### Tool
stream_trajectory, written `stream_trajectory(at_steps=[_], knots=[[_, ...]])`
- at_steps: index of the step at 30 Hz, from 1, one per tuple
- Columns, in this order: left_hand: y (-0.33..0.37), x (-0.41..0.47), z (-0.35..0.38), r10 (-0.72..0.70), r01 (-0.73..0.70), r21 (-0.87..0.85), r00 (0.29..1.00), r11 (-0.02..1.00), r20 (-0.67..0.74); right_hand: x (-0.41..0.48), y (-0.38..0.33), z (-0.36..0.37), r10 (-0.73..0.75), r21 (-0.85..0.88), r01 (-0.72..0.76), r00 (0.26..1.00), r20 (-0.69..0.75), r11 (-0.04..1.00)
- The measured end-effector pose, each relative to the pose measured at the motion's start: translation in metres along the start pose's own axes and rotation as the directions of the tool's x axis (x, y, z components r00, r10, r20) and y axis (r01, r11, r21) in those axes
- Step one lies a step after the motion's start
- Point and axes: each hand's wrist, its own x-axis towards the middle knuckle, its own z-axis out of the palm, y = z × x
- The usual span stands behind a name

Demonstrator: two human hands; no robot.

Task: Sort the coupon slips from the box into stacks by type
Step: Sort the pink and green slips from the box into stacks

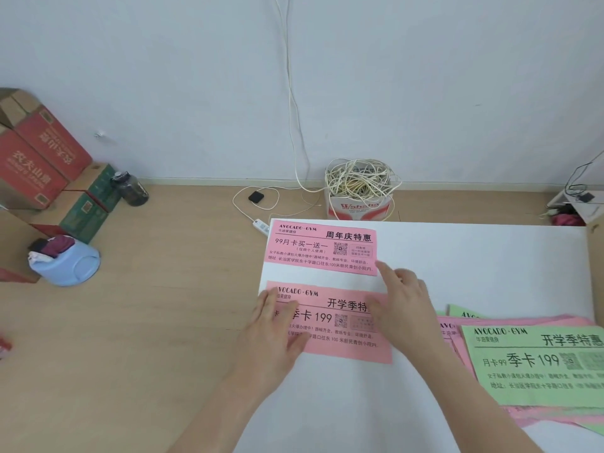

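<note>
The left hand point(277, 328) and right hand point(405, 308) lie flat, fingers point(272, 305) straight, settling a pink paper coupon slip point(340, 325) on the white counter point(474, 256) below another pink slip point(322, 248). The next move likely calls for lifting the green paper slip point(536, 364) off the mixed pile

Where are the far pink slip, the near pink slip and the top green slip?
far pink slip point(322, 248), head view, middle of its printed face.
near pink slip point(322, 318), head view, on the printed 199 at its middle.
top green slip point(536, 367), head view, middle of its printed face.
</note>
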Motion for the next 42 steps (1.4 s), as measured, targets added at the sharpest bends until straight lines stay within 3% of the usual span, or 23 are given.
stream_trajectory(at_steps=[6, 13, 26, 36, 42], knots=[[-0.001, 0.004, 0.003, -0.009, 0.009, 0.043, 1.000, 0.999, 0.002, 0.054, -0.015, -0.002, -0.092, -0.129, 0.104, 0.991, 0.097, 0.986], [-0.008, 0.006, 0.002, -0.010, 0.010, 0.051, 1.000, 0.999, 0.002, 0.068, -0.014, 0.008, -0.148, -0.151, 0.151, 0.988, 0.033, 0.977], [-0.009, 0.005, 0.001, -0.001, 0.002, 0.030, 1.000, 1.000, -0.024, 0.064, -0.017, 0.007, -0.120, -0.113, 0.122, 0.992, 0.029, 0.986], [-0.010, -0.011, 0.006, 0.095, -0.087, 0.083, 0.991, 0.993, -0.099, -0.046, 0.000, -0.012, -0.214, -0.005, 0.214, 0.977, 0.023, 0.977], [0.013, -0.015, -0.002, 0.142, -0.136, 0.057, 0.981, 0.989, -0.134, -0.094, 0.069, -0.040, -0.118, -0.073, 0.112, 0.989, -0.093, 0.991]])
